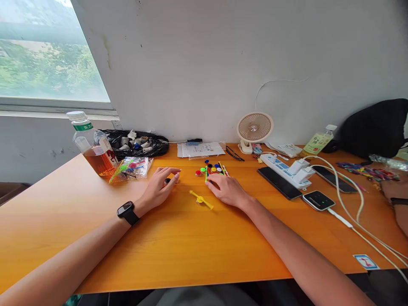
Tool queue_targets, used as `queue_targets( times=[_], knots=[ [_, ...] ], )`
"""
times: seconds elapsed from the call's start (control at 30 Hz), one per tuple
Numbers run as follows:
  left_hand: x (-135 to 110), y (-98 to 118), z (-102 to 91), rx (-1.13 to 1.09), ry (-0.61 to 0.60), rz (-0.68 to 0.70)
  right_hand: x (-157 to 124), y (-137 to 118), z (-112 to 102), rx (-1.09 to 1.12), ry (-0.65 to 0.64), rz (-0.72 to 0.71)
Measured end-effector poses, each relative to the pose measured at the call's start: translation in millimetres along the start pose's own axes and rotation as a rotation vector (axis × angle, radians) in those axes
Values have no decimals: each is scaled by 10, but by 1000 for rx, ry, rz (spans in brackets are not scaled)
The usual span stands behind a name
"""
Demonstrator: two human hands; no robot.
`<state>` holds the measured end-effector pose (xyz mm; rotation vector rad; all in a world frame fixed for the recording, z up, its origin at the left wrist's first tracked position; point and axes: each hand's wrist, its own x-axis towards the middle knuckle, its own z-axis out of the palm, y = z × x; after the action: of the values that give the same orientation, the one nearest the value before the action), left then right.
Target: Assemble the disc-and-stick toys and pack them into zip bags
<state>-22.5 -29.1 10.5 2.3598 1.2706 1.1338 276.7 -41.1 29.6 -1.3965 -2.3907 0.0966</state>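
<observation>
My right hand (228, 190) is closed at the fingertips around the lower end of a thin green plastic stick (206, 173), beside a pile of small round plastic pieces (212, 168) in red, green, white, yellow and blue. My left hand (160, 187), with a black watch on its wrist, rests on the table, thumb and fingers apart. A small black round piece (167, 181) shows between its thumb and fingers, not visibly gripped. Between my hands lies a yellow propeller-shaped plastic piece (199, 199) with a round middle.
A bottle of amber drink (95, 148), a clear bag of plastic parts (130, 168) and a black bag (140, 143) are at left. Behind are papers (202, 149) and a fan (254, 127). Phones (279, 182), a power strip (282, 170), cables and another person's arm (395, 199) occupy the right.
</observation>
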Motion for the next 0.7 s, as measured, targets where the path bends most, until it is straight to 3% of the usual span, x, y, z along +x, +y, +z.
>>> queue_targets(
  times=[0.4,0.7],
  knots=[
    [0,31,2,-28,-15,-22,4,23,14,-46,-51,70],
    [-6,40,-6,-37,-31,-25,16,41,32,16,-9,48]
  ],
)
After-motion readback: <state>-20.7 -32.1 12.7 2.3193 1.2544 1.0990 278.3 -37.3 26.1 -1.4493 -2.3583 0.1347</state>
